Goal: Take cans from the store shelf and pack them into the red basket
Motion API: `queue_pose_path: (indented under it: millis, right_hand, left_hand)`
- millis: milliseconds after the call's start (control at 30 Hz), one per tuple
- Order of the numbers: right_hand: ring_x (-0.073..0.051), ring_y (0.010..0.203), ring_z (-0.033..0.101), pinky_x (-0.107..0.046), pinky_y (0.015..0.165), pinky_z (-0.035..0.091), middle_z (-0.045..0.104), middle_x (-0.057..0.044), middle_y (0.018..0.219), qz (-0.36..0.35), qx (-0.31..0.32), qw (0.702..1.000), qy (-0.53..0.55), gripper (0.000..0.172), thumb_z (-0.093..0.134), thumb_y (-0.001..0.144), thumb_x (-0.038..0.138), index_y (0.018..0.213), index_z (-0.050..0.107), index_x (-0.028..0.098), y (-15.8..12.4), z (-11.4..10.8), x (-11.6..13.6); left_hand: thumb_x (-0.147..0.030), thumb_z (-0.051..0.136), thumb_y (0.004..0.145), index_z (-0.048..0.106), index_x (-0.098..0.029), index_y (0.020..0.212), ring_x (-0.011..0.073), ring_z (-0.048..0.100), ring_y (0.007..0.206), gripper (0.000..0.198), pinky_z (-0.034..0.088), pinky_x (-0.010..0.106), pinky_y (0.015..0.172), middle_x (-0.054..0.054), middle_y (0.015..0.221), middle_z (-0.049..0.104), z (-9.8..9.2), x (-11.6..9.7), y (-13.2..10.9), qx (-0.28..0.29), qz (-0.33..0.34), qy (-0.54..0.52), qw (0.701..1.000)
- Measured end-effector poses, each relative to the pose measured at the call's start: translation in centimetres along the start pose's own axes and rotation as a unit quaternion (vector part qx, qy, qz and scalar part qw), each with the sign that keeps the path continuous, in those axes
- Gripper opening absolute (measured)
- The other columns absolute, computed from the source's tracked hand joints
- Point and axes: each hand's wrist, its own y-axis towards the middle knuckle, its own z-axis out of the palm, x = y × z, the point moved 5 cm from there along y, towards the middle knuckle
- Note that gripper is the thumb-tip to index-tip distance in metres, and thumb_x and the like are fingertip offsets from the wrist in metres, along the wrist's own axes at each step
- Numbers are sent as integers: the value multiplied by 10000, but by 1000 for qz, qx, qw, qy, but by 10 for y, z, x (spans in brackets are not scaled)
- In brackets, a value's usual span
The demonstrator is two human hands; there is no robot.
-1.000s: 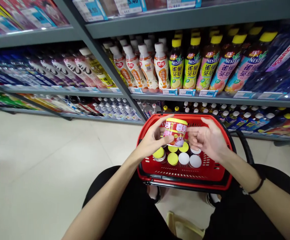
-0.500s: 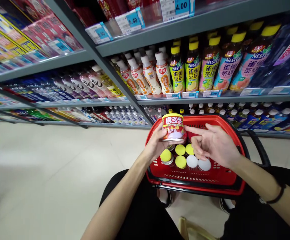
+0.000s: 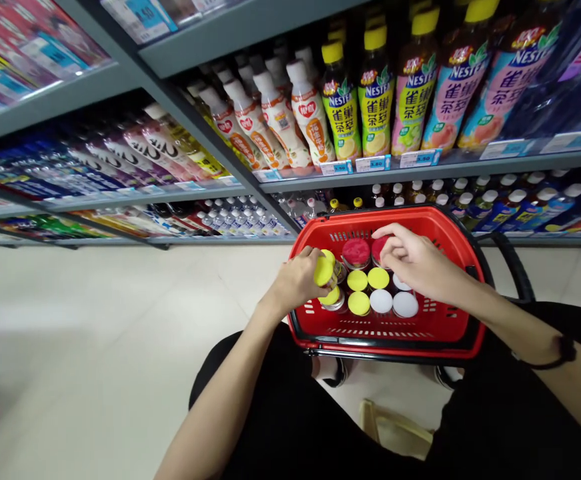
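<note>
A red shopping basket [image 3: 450, 230] rests on my lap and holds several jars, their yellow, white and red lids facing up. My left hand [image 3: 297, 280] grips a yellow-lidded jar [image 3: 323, 270] low inside the basket, at its left side. My right hand [image 3: 417, 260] reaches in from the right, and its fingertips rest on a red-lidded jar [image 3: 379, 245] near the back wall. Another red lid [image 3: 355, 252] sits between the two hands. White lids [image 3: 404, 304] lie just below my right hand.
Grey shop shelves run across the view right behind the basket. They carry yellow-capped tea bottles [image 3: 375, 100], white-capped drink bottles [image 3: 280, 113] and small bottles on the lowest shelf [image 3: 470, 193]. Pale tiled floor [image 3: 95, 333] lies to the left. A wooden stool [image 3: 395, 433] shows between my legs.
The jar that my left hand held up above the basket has gone down into the basket. My right hand dropped from beside it onto a red lid. The view tilted down.
</note>
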Motion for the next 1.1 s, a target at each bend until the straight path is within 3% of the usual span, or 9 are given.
queue_pose_path:
  millis: [100,300,500,700,800,933,1100]
  right_hand:
    - [-169,705,607,-307,679,405,655,-15,812,-18,5,999,-48,325,530,917,285,1215,581,167,0,3,3]
    - [-143,653,556,-300,660,358,640,13,758,-30,17,993,-117,271,524,978,234,1229,593,160,-1,6,2]
    - [-184,734,580,-319,664,328,668,-27,818,-11,54,978,-201,271,552,1014,238,1268,572,143,-2,10,-1]
    - [-235,803,619,-338,660,293,677,-68,869,14,96,951,-293,342,529,1045,286,1350,529,132,-4,16,-3]
    - [-216,773,605,-329,641,287,663,-39,844,27,118,940,-318,278,505,1050,272,1296,526,145,-6,16,0]
    - [-175,697,547,-317,617,265,642,-27,815,28,134,922,-363,139,495,1046,241,1137,511,138,-6,15,6]
    - [-184,681,578,-317,592,240,632,-22,779,19,131,910,-393,169,485,1040,242,1161,518,129,-6,16,6]
  left_hand:
    - [-332,833,771,543,-127,1304,373,685,1106,640,564,492,816,116,1303,628,2,2,-5,24,-32,52,998]
    - [-395,798,842,531,-138,1341,337,692,1114,621,564,468,803,94,1333,631,3,-9,-18,47,-32,95,994]
    - [-357,778,909,556,5,1351,403,655,1178,613,571,505,907,216,1235,665,30,-25,-15,102,-79,140,982]
    - [-494,723,955,574,45,1321,391,682,1124,669,585,438,900,272,1207,666,57,-24,-11,96,-162,126,974]
    - [-464,730,953,584,32,1322,370,674,1146,635,585,413,910,251,1220,667,63,-21,-8,90,-185,135,969]
    - [-444,672,996,571,44,1353,356,663,1162,613,577,398,923,241,1226,659,68,-15,-2,77,-200,155,964]
    - [-526,636,1017,486,100,1472,375,630,1214,788,560,407,954,272,1289,627,73,-11,0,83,-185,169,965]
